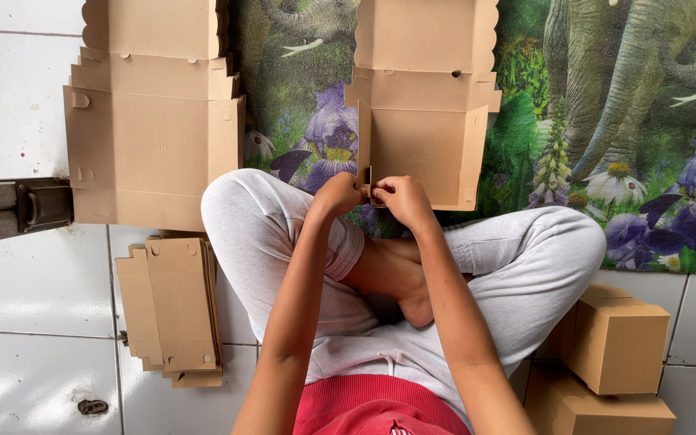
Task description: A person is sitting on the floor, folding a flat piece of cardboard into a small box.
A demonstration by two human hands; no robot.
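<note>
- Our left hand and right hand meet knuckle to knuckle at the near left corner of a half-folded brown corrugated cardboard box, which lies open on the mat just beyond our crossed legs.
- Both hands are pinched narrow on the small corner tab of that box, thumbs and fingertips pressing it together; nothing else is held.
- We judge the cardboard light and fairly stiff along its panels but ready to bend at the scored creases. It looks dry and not slippery, though a thin tab could crumple or tear under a hard squeeze.
- The sound place to grip seems to be right beside the crease, at the tab's root, with the upright side wall steadied by the other fingers.
- Left of our left hand lies a stack of flat unfolded brown cardboard blanks, and nearer our left knee a smaller pile of narrow folded cardboard pieces.
- Near our right elbow sit two finished closed brown boxes on the white tile floor.
</note>
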